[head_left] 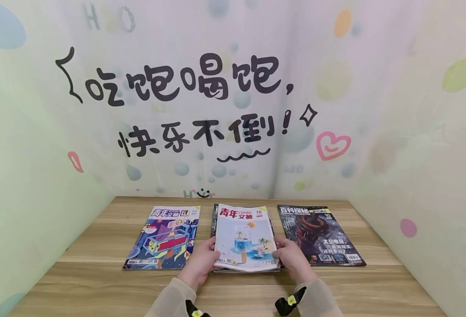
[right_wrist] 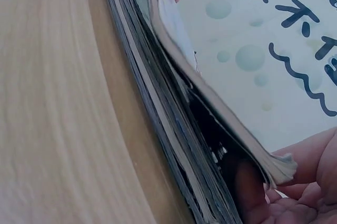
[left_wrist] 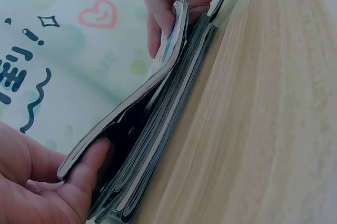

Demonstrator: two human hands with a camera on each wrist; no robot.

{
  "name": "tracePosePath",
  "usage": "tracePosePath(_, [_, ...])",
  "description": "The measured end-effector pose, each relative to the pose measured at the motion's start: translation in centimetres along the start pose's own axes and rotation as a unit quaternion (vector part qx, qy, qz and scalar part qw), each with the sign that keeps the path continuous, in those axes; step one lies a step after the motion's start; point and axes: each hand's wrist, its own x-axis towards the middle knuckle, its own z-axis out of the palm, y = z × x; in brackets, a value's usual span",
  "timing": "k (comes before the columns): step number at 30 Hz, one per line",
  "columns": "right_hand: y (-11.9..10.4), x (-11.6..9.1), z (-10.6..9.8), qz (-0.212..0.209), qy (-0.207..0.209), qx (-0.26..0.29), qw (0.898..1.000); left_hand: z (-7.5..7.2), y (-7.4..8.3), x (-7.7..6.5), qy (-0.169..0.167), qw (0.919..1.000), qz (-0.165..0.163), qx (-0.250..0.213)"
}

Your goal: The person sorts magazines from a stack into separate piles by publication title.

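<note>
A magazine [head_left: 242, 233] with a white and blue cover lies over a stack of magazines [left_wrist: 171, 110] in the middle of the table. My left hand [head_left: 199, 264] pinches its left edge, thumb on the cover and fingers underneath. At the opposite edge my right hand [head_left: 294, 259] grips it the same way. Both wrist views show this magazine bent, its held edges lifted and a dark gap between it and the stack below. The dark page edges of the stack [right_wrist: 158, 103] stay flat on the table.
To the left lies a purple, colourful magazine [head_left: 163, 240]; to the right, a dark magazine [head_left: 320, 237] with a red-brown machine on it. The wooden table [head_left: 98, 281] meets a printed fabric wall [head_left: 217, 176] at the back and sides.
</note>
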Motion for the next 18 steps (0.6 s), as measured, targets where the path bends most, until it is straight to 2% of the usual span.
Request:
tracePosePath(9, [-0.1, 0.0, 0.1, -0.011, 0.015, 0.014, 1.0, 0.3, 0.4, -0.2, 0.023, 0.9996, 0.013, -0.005])
tracePosePath(18, [-1.0, -0.3, 0.6, -0.012, 0.016, 0.028, 0.999, -0.1, 0.8, -0.3, 0.042, 0.999, 0.011, 0.006])
